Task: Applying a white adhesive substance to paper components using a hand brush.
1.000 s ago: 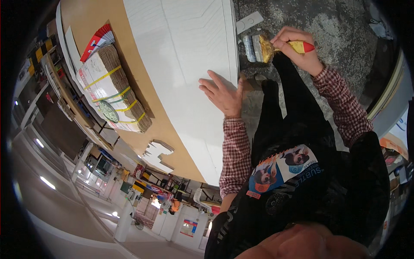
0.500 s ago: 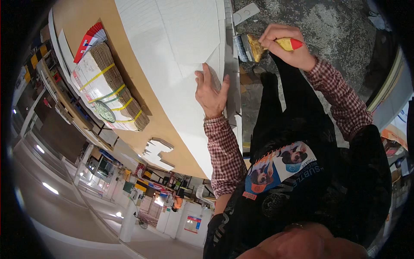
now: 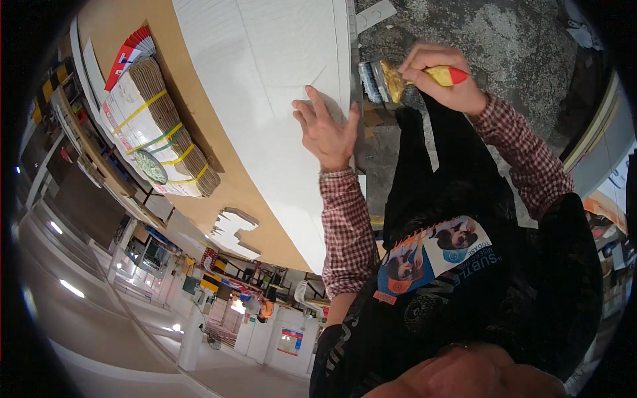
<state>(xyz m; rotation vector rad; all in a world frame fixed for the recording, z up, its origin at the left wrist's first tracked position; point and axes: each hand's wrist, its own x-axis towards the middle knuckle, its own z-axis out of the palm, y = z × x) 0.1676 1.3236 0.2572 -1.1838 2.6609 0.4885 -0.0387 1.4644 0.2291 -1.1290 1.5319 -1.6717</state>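
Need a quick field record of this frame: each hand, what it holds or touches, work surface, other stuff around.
left hand: flat, fingers spread, pressing on the white sheet
right hand: closed grip on a paintbrush with a yellow and red handle, bristles at the sheet's edge
surface: brown table under the sheet
nearby: strapped bundle of flat cardboard on the table
floor: grey speckled floor

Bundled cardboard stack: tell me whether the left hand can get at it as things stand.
Probably not without leaning. The left hand rests on the white sheet near its edge, and the stack lies beyond that sheet. Nothing blocks the way.
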